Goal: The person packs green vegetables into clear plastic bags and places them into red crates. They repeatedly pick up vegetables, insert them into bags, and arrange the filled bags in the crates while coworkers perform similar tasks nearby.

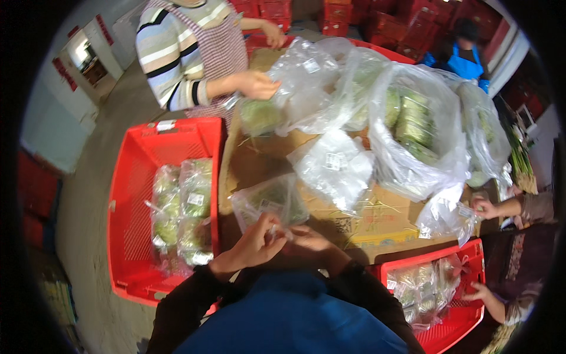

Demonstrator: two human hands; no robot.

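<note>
At the near edge of the cardboard-covered table [376,221], my left hand [258,243] pinches a bit of clear plastic, probably the mouth of a bag. My right hand [311,241] is close beside it, its fingers at the same plastic; blur hides the exact hold. Just beyond both hands lies a clear plastic bag of green vegetables [283,199] with a printed label. Farther right on the cardboard is a heap of empty labelled clear bags [336,163]. A large open clear sack [415,128] behind it holds packed pale green vegetables.
A red plastic crate [121,208] with bagged vegetables stands at left; another red crate [475,305] stands at lower right. A co-worker in a checked apron [216,48] reaches over the far left of the table. Another co-worker's hands are at the right. Red crates are stacked behind.
</note>
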